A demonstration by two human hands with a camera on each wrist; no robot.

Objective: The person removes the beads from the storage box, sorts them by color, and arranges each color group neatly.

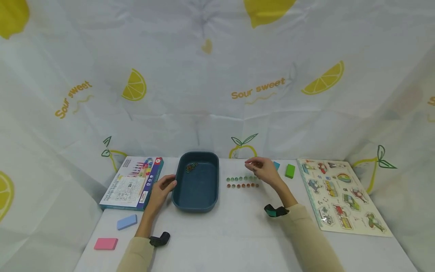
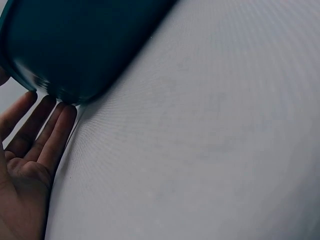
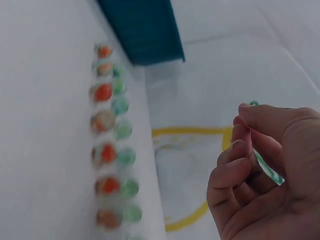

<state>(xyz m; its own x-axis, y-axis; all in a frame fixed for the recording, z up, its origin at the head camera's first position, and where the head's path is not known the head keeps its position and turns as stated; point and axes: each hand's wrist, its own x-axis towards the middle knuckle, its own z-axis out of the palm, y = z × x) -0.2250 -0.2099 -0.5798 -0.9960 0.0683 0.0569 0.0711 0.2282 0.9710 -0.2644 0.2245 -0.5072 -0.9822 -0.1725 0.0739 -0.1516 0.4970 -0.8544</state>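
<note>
My left hand is at the left side of a dark blue tray. In the left wrist view its fairly straight fingers touch the tray's outer wall. Several small glass marbles lie inside, near the far left corner. Right of the tray are two rows on the tabletop, one of green marbles and one of orange-red marbles. My right hand hovers by the green row's right end. In the right wrist view its fingers are curled and the thumb meets the index fingertip; no marble shows between them.
A boxed set lies at left, with a light blue block and a pink block nearer. Beyond my right hand are a green block and a partly hidden blue block. A picture puzzle board lies at right.
</note>
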